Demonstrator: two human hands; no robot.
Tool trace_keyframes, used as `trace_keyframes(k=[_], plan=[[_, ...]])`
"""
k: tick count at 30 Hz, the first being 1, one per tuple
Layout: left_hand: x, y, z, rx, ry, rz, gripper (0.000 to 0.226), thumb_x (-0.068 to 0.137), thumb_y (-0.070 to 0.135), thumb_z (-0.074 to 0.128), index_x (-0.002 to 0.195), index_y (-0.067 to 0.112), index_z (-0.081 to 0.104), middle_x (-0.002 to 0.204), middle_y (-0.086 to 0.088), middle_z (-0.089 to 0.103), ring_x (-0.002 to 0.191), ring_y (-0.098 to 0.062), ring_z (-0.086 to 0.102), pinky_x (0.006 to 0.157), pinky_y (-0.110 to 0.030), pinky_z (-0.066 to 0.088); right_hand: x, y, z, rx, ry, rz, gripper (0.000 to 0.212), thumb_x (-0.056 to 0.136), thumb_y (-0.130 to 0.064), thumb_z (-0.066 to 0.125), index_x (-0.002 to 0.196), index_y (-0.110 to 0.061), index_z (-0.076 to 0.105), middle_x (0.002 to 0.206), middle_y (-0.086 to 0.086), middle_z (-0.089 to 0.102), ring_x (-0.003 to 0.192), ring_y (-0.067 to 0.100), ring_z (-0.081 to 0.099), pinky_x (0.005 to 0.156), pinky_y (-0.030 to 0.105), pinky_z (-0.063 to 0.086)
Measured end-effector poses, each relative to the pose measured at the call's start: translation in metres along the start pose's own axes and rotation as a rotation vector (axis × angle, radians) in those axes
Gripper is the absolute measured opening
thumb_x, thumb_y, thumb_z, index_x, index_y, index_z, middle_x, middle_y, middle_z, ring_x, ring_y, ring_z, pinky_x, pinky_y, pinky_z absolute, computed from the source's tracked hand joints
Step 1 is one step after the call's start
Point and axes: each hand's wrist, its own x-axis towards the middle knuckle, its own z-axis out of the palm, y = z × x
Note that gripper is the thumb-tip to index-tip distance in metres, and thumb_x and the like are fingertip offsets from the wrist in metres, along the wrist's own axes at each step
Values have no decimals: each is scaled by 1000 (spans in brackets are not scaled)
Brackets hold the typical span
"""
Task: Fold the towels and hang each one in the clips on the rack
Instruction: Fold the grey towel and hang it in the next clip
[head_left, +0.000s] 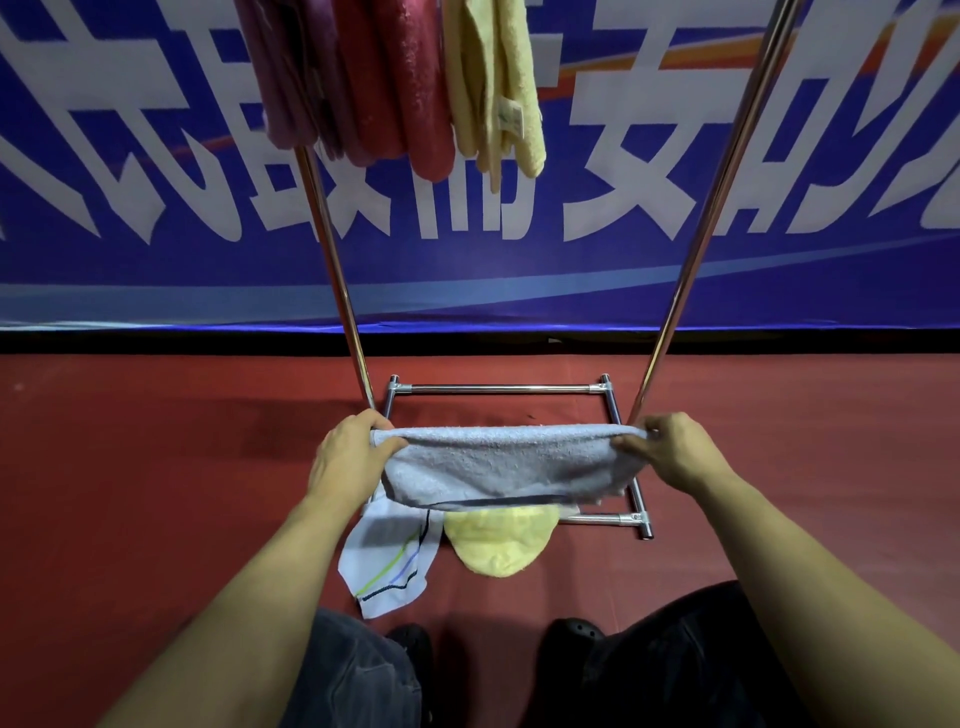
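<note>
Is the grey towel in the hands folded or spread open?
Folded. The grey towel is doubled over, with a rounded fold along its lower edge, and the left hand and right hand pinch its two ends.

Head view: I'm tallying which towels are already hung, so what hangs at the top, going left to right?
Purple towel → red towel → pale yellow towel, all hanging between the rack's two uprights.

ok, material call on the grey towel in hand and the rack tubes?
Grey towel: looks like looped terry cloth, matte; nubby pile and a soft sag between the left hand and right hand. Rack: likely chromed or stainless steel tube, glossy; bright mirror-like highlights along the poles, with metal-looking corner joints.
</note>
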Motion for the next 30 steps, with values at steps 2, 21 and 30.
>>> trace_keyframes(k=[2,21,30], plan=[[0,1,-1,-15,-1,1,15,91,33,75,90,29,61,94,0,65,89,-21,57,75,-33,39,0,-2,0,-5,8,-15,23,90,-38,75,77,-21,66,69,2,62,73,24,59,61,33,40],[-5,5,-4,-83,100,46,13,89,22,76,89,26,63,97,3,53,84,-22,58,71,-32,38,1,-2,-3,-33,253,-45,13,86,-30,76,85,-20,68,97,1,51,87,25,55,69,37,44],[-16,15,-26,-858,-525,-189,17,103,28,60,109,14,52,99,-20,56,92,-43,76,60,-32,62,-13,-10,-13,542,29,-18,20,98,-16,66,92,-6,49,83,21,72,65,33,76,45,23,51]])
